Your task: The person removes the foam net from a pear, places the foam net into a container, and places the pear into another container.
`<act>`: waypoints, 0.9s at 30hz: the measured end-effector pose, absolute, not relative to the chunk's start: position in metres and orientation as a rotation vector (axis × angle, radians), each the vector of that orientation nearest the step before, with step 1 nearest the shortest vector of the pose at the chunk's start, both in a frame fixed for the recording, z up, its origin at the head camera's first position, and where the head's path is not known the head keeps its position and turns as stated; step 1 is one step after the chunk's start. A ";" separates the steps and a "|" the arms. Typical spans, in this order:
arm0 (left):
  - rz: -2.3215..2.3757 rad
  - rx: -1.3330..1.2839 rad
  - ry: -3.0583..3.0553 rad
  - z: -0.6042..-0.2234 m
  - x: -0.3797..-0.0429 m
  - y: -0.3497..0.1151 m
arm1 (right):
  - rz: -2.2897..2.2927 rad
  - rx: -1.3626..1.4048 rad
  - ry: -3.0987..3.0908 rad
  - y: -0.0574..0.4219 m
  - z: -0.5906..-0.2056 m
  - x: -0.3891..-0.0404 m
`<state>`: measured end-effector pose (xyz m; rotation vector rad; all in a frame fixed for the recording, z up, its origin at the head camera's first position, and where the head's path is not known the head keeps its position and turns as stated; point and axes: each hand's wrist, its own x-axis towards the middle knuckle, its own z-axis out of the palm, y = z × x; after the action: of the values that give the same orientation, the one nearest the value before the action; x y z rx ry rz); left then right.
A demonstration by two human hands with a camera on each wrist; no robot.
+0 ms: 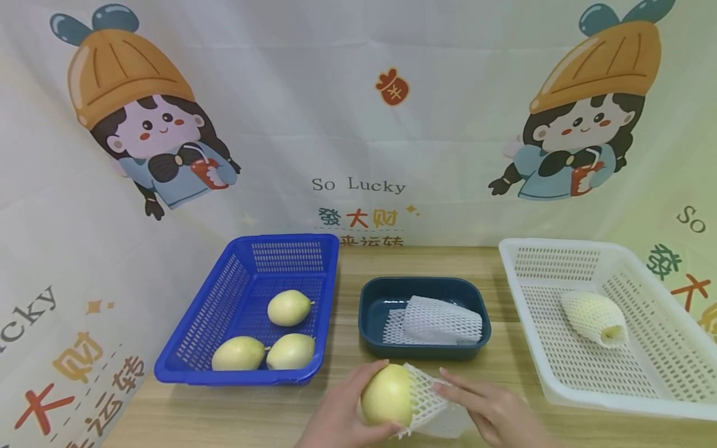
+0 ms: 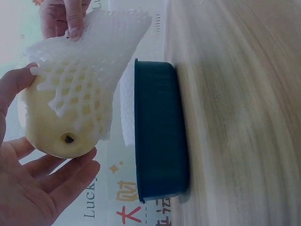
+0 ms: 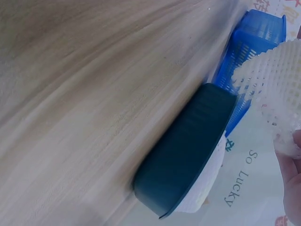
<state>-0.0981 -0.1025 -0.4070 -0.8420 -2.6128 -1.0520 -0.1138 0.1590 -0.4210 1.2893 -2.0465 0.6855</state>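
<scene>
My left hand (image 1: 343, 410) grips a pale yellow pear (image 1: 385, 395), thumb on one side and fingers under it. A white foam net sleeve (image 1: 427, 401) covers part of the pear; the dark-spotted end (image 2: 69, 138) is bare in the left wrist view. With my right hand (image 1: 498, 410) I pinch the loose end of the sleeve, seen at the top of the left wrist view. Beyond both hands, a dark teal tray (image 1: 366, 339) contains more white foam nets (image 1: 442, 320).
To the left, a blue basket (image 1: 193, 373) holds three bare pears (image 1: 289, 308). A white basket (image 1: 538, 361) at the right holds one pear in a foam net (image 1: 594, 317). Everything stands on a wooden table (image 1: 224, 417), with a printed cloth (image 1: 280, 124) behind.
</scene>
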 end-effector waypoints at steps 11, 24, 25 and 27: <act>-0.870 -0.657 -2.503 -0.392 -0.101 -0.134 | 0.582 1.173 -2.000 0.171 -0.408 -0.125; -0.724 -0.448 -2.599 -0.357 -0.122 -0.178 | 0.547 1.006 -2.028 0.165 -0.377 -0.149; -0.724 -0.442 -2.597 -0.356 -0.123 -0.181 | 0.554 0.996 -2.040 0.164 -0.375 -0.151; -0.714 -0.425 -2.597 -0.353 -0.126 -0.187 | 0.557 0.973 -2.052 0.162 -0.373 -0.154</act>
<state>-0.1262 -0.1869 -0.3532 -0.4254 -2.5966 -0.7143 -0.1540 0.1625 -0.3728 0.9734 -2.0524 0.5566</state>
